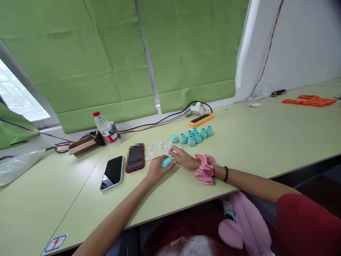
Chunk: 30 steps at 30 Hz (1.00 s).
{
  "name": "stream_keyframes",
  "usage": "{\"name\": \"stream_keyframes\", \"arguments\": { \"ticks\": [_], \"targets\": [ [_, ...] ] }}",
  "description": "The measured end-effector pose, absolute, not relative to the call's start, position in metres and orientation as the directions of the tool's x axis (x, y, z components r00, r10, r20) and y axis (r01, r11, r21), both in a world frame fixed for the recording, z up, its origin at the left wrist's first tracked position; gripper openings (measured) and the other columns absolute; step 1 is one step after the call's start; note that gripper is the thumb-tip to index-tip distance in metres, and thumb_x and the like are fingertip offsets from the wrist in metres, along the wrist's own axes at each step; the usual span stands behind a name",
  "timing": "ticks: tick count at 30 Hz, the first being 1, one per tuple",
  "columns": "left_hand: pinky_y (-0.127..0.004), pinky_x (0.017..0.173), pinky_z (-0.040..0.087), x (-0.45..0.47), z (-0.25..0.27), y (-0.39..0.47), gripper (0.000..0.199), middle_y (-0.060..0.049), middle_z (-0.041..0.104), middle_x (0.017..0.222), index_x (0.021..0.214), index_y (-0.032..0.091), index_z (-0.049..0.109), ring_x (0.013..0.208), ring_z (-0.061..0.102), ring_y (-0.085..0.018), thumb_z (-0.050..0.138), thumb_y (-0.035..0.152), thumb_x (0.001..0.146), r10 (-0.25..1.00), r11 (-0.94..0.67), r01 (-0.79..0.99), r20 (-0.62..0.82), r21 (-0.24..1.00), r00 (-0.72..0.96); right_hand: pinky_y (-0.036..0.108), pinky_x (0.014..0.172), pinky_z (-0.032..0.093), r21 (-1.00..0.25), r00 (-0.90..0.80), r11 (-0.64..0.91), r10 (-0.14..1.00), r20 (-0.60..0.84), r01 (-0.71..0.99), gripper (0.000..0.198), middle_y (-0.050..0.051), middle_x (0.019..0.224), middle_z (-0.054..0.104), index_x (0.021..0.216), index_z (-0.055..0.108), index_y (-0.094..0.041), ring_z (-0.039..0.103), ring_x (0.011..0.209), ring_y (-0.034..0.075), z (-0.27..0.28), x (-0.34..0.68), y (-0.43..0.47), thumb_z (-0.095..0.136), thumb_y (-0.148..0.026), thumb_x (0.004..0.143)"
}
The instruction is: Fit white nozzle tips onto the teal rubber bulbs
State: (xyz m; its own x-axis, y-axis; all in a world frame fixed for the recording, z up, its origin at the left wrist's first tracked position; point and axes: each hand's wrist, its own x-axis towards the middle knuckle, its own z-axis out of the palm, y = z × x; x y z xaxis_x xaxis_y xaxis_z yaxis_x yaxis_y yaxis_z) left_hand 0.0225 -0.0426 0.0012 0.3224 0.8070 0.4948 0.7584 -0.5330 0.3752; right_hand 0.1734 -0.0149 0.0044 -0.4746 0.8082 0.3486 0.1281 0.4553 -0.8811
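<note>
My left hand [155, 171] is closed round a small turquoise bulb-shaped piece [166, 162] lying on its side, its narrow end toward the right. My right hand [183, 157] meets that end, its fingers bent against a small clear part [172, 159] there. How firmly the right fingers grip it is hard to make out. Just beyond the hands lie several translucent whitish pieces [159, 145]. Several more turquoise bulb-shaped pieces [191, 140] stand upright with round openings on top, and one turquoise piece [174, 138] rests on its side.
Left of my hands lie a red-cased phone [135, 158] and a light-cased phone [112, 173]. Behind them stand a water bottle [106, 128] and a cardboard box [83, 145]. A yellow-orange device [201, 120] and cables lie toward the window. Orange parts [310, 101] lie far right.
</note>
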Motion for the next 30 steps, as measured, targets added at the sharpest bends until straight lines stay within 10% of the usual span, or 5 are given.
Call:
{"name": "stream_keyframes", "arguments": {
  "ticks": [8,17,30],
  "targets": [
    [-0.023,0.058,0.042,0.025,-0.004,-0.046,0.03,-0.006,0.063,0.075,0.091,0.015,0.057,0.065,0.058,-0.015,0.047,0.038,0.075,0.682,-0.629,0.75,0.608,0.204,0.406,0.013,0.03,0.012,-0.998,-0.664,-0.037,0.745,-0.061,0.05,0.012,-0.013,0.037,0.016,0.079,0.032,-0.022,0.012,0.029,0.004,0.013,0.178,-0.015,0.028,-0.032,0.084],
    [-0.022,0.046,0.039,0.026,-0.006,-0.048,0.031,-0.005,0.056,0.061,0.099,0.013,0.051,0.054,0.053,-0.013,0.04,0.035,0.081,0.504,-0.557,0.78,0.63,-0.285,0.591,0.014,0.03,0.011,-0.993,-0.696,-0.027,0.712,-0.097,0.111,0.011,-0.011,0.037,0.019,0.08,0.035,-0.02,0.015,0.029,0.003,0.004,0.181,-0.01,0.032,-0.031,0.083],
    [-0.022,0.047,0.037,0.027,0.002,-0.05,0.031,-0.004,0.054,0.06,0.09,0.011,0.053,0.054,0.053,-0.013,0.042,0.038,0.079,0.382,-0.52,0.743,0.663,-0.422,0.644,0.013,0.031,0.012,-0.97,-0.686,-0.192,0.687,-0.241,0.149,0.011,-0.012,0.036,0.018,0.074,0.033,-0.02,0.012,0.028,0.003,0.015,0.177,-0.012,0.028,-0.028,0.082]
  ]
}}
